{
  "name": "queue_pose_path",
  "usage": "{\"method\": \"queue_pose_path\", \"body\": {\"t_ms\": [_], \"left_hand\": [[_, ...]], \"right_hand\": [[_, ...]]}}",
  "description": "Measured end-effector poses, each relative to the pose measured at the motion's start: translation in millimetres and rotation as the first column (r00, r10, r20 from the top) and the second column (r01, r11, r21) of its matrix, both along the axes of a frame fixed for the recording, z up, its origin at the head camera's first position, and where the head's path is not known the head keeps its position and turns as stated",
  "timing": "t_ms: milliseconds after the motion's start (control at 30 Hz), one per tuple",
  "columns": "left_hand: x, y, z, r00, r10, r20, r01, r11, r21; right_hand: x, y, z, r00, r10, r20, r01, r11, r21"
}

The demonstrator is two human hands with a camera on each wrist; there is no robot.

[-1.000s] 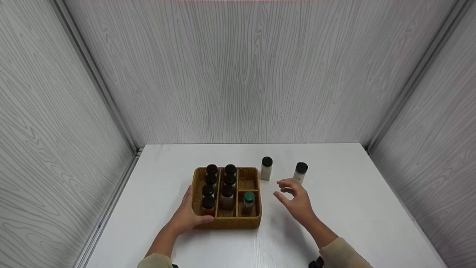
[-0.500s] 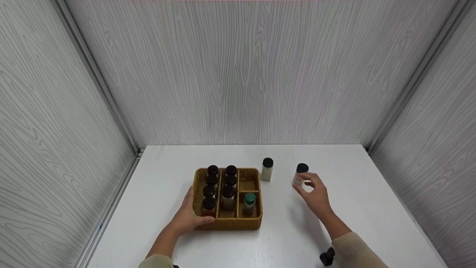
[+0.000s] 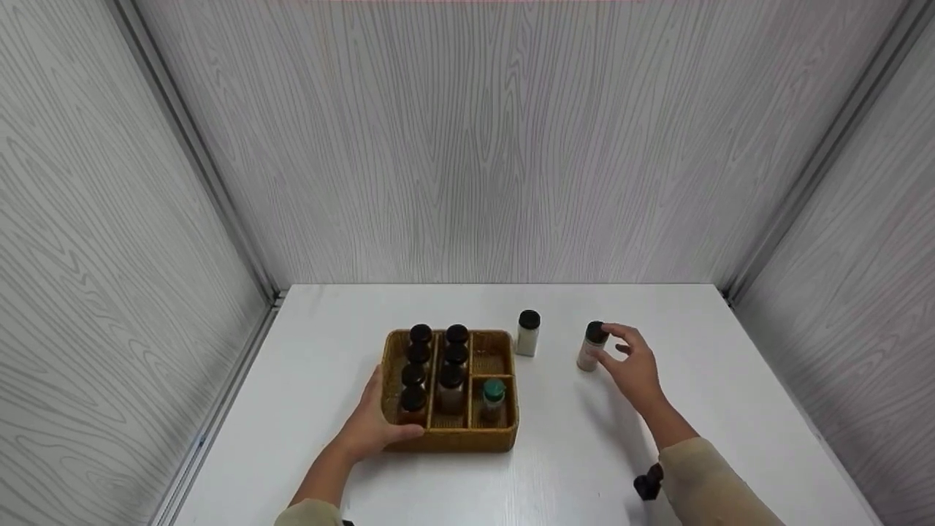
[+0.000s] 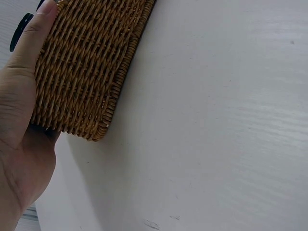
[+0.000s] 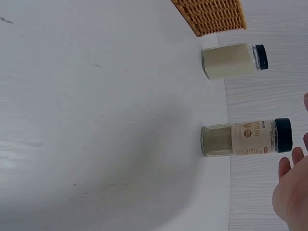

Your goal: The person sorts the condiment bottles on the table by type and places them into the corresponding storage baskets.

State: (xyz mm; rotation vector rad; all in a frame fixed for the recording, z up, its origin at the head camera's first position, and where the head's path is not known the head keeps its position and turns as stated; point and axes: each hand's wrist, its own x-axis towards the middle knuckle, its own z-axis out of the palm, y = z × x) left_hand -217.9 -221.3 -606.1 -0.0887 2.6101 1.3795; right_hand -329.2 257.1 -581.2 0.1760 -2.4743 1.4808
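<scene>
My left hand [image 3: 371, 424] holds a woven basket [image 3: 460, 439] at its near left corner, thumb along the front wall. In the left wrist view the thumb lies on the basket's rim. Several black-capped jars [image 3: 451, 387] and one green-capped jar [image 3: 492, 394] stand in its compartments. At the right, my right hand [image 3: 634, 369] is beside a labelled glass spice jar [image 5: 250, 138] with a black cap, which stands upright on the table. In the right wrist view its visible fingers [image 5: 285, 167] are near the cap, not wrapped round it; that hand is partly cut off.
Between the basket and the right hand stands another black-capped jar [image 3: 527, 334] with pale contents. A small black object [image 3: 647, 483] shows beside the right sleeve. Wood-grain panels [image 3: 467, 146] wall in the white table [image 3: 570, 460] at the back and sides.
My right hand has moved right from near the basket to the labelled jar, then slightly farther right and back. The left hand has stayed on the basket.
</scene>
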Motion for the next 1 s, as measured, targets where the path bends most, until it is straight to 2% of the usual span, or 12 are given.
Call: {"method": "queue_pose_path", "body": {"t_ms": [200,500,867,1000], "left_hand": [[-0.7,0.8,-0.8,1.0,-0.011,-0.013,0.01,1.0,-0.024],[-1.7,1.8,-3.1,1.0,-0.003,-0.003,0.003,1.0,-0.024],[-2.3,-0.7,-3.3,1.0,0.012,-0.01,-0.013,1.0,-0.027],[-2.5,-0.3,-3.4,1.0,0.015,-0.005,-0.015,1.0,-0.02]], "right_hand": [[-14.9,7,0.6,0.998,0.042,0.048,-0.041,0.999,-0.02],[-30.8,12,1.7,0.995,0.042,0.094,-0.041,0.999,-0.014],[-38.6,5,-12.4,0.974,0.063,0.217,-0.042,0.994,-0.1],[-39.8,1,-14.2,0.973,0.041,0.229,-0.023,0.997,-0.08]]}}
